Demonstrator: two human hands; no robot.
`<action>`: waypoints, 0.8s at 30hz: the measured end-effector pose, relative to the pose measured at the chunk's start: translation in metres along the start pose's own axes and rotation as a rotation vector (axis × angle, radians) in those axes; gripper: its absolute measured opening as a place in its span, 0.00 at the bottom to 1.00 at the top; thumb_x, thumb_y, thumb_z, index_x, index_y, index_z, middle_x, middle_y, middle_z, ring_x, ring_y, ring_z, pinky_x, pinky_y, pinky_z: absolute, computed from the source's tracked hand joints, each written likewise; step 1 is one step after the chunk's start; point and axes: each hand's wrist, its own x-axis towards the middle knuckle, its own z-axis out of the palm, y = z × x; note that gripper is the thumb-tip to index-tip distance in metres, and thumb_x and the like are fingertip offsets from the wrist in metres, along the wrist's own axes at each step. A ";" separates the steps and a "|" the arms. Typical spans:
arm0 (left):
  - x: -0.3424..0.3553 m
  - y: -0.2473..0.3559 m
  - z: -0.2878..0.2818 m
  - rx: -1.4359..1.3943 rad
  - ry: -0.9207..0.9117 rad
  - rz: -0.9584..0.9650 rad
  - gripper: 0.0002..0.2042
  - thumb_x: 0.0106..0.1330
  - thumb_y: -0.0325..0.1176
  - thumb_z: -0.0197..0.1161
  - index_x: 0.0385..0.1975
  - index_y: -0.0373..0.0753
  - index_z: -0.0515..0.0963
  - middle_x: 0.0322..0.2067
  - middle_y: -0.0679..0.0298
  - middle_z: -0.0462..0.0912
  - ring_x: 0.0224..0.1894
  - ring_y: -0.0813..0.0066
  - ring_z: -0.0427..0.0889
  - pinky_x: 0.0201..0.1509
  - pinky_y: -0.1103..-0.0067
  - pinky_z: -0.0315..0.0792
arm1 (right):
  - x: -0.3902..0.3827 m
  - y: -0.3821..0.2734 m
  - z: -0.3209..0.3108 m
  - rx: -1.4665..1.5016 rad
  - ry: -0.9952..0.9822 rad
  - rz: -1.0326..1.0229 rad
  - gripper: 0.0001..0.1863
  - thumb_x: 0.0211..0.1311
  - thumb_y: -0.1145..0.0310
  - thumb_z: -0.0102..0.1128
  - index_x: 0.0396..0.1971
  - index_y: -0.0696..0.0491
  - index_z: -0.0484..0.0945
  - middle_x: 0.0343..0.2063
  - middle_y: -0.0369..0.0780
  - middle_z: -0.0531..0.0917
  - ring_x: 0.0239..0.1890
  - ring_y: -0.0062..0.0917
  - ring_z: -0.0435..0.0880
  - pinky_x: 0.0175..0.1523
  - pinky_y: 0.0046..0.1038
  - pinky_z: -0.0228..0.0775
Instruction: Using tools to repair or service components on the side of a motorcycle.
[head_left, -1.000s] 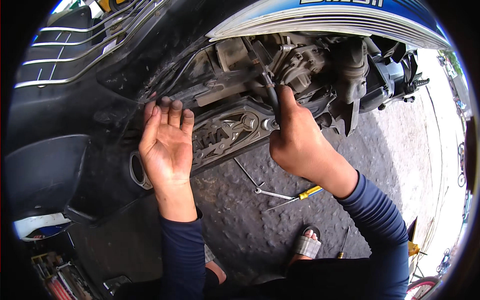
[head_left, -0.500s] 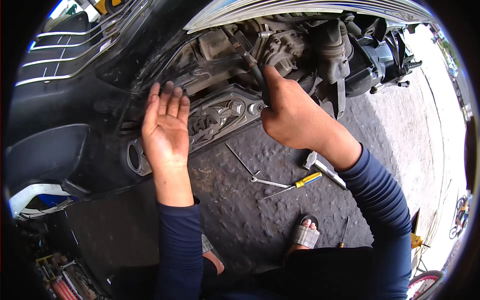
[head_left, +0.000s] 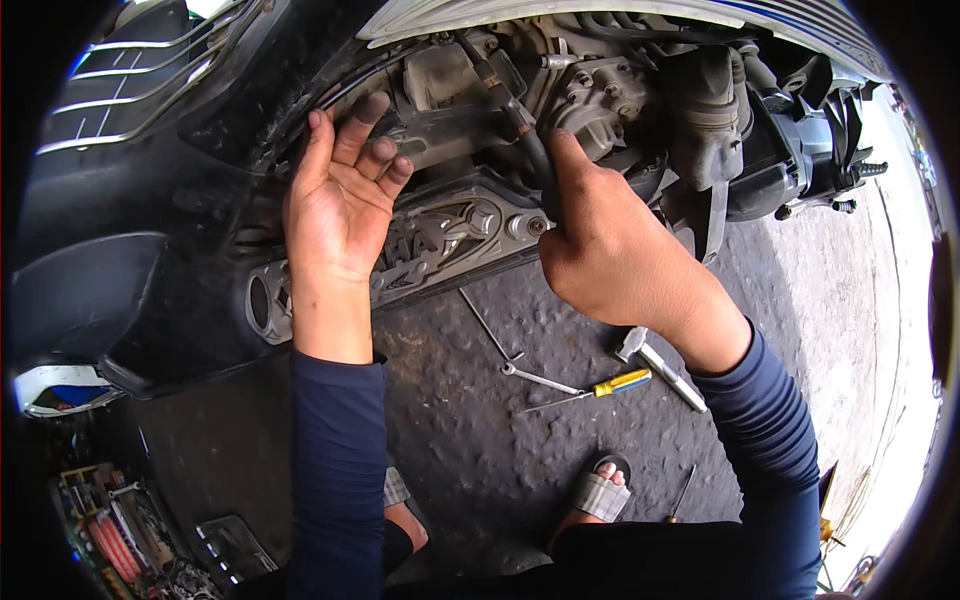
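A dark motor scooter's side (head_left: 200, 210) lies open before me, its engine parts (head_left: 600, 90) bare and dusty. My right hand (head_left: 620, 235) is wrapped round a black hose-like piece (head_left: 538, 165), thumb laid along it. That piece runs up into the engine bay past brown-stained bands; its far end is hard to make out. My left hand (head_left: 345, 215) is palm up with fingers apart and partly curled, over the left end of the embossed grey cover (head_left: 440, 235). Its thumb and forefinger are near a thin black cable (head_left: 365, 78); I cannot tell whether they touch it.
On the dark ground below lie a hex key (head_left: 487, 322), a wrench (head_left: 540, 377), a yellow-handled screwdriver (head_left: 622, 382) and a hammer (head_left: 660, 365). Another screwdriver (head_left: 684, 494) is by my right foot. A box of tools (head_left: 110, 535) stands at lower left. A metal rack (head_left: 150, 90) is upper left.
My left hand's fingers have spread and curled, the forefinger reaching up toward the cable. My right hand keeps its grip on the hose-like piece. The view has shifted slightly.
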 end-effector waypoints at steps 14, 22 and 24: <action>0.011 -0.010 0.011 0.117 0.305 0.161 0.18 0.82 0.45 0.51 0.62 0.40 0.71 0.27 0.70 0.71 0.37 0.73 0.79 0.49 0.69 0.78 | 0.000 -0.011 0.033 -0.130 0.078 0.160 0.31 0.48 0.84 0.51 0.55 0.79 0.58 0.29 0.69 0.75 0.37 0.63 0.80 0.43 0.54 0.71; -0.010 -0.023 -0.004 0.054 -0.052 0.180 0.18 0.82 0.41 0.51 0.66 0.44 0.70 0.28 0.71 0.70 0.34 0.75 0.73 0.47 0.71 0.75 | -0.002 0.022 -0.002 0.045 0.026 -0.026 0.29 0.51 0.81 0.54 0.57 0.67 0.66 0.34 0.61 0.78 0.48 0.61 0.78 0.50 0.45 0.73; -0.023 -0.020 0.008 0.289 0.148 0.193 0.19 0.81 0.38 0.52 0.67 0.40 0.69 0.32 0.68 0.75 0.37 0.75 0.77 0.46 0.71 0.76 | -0.015 0.031 -0.008 -0.013 0.087 -0.073 0.23 0.50 0.81 0.53 0.50 0.68 0.67 0.34 0.62 0.78 0.46 0.61 0.78 0.50 0.48 0.72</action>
